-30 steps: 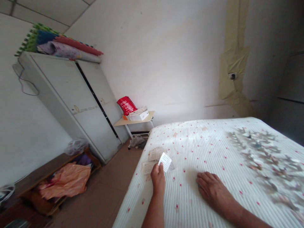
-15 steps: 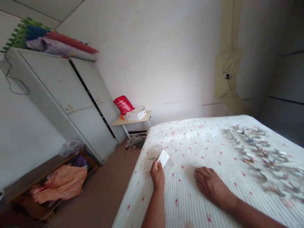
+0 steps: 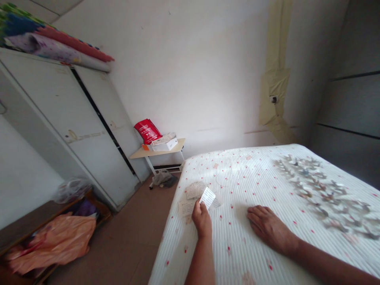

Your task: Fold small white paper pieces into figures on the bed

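Observation:
My left hand (image 3: 202,221) is closed on a small piece of printed paper (image 3: 207,198), pinched between thumb and fingers. Just beyond and under it, several loose printed paper sheets (image 3: 186,208) lie on the bed (image 3: 234,241), which has a white ribbed cover with red dots. My right hand (image 3: 268,227) rests palm down on the cover, its fingers lying on the fabric with no object visible in them. To its right, many small folded paper shapes (image 3: 323,190) are spread in rows; they are blurred, so their exact form is unclear.
A small table (image 3: 139,152) beyond the bed carries a red bag (image 3: 147,131) and a white box (image 3: 165,144). Grey cabinets (image 3: 86,114) stand at left, rolled mats (image 3: 68,49) on top. An orange plastic bag (image 3: 56,241) lies on a low wooden shelf (image 3: 26,215).
The view has turned slightly, so the cabinet and shelf sit further left. My left hand still grips the paper, and my right hand stays flat on the bed.

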`<state>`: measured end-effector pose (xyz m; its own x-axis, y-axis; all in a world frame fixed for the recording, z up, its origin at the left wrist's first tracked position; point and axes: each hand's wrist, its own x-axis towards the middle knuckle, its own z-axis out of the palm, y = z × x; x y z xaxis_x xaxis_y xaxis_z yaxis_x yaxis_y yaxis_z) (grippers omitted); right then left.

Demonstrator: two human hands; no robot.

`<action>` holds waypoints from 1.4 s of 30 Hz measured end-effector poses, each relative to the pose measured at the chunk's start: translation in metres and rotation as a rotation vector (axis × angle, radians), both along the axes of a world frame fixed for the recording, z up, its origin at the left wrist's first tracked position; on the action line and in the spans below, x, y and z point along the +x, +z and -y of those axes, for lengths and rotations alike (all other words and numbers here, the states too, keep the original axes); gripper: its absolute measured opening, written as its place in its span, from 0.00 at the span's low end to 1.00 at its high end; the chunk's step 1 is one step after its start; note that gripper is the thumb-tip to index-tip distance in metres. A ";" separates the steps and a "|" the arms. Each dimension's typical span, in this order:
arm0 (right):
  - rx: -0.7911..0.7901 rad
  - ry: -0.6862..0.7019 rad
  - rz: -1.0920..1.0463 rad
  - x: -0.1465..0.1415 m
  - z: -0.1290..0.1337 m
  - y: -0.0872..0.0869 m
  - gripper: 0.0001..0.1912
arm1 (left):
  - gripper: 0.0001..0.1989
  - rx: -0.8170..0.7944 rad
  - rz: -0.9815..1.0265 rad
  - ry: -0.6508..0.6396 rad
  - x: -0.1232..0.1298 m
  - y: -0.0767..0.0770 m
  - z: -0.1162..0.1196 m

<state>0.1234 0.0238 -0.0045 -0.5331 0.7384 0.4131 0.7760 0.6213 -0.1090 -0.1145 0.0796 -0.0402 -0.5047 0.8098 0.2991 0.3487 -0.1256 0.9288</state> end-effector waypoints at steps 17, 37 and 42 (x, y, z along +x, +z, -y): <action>-0.037 -0.008 0.079 0.002 0.000 0.001 0.12 | 0.11 -0.012 0.065 -0.056 0.006 0.015 0.009; -0.118 -0.124 0.056 -0.010 0.004 0.006 0.11 | 0.18 -0.151 0.115 -0.374 -0.007 0.007 0.026; -0.151 -0.129 0.056 -0.010 0.005 0.005 0.11 | 0.17 -0.161 0.103 -0.361 -0.009 0.006 0.027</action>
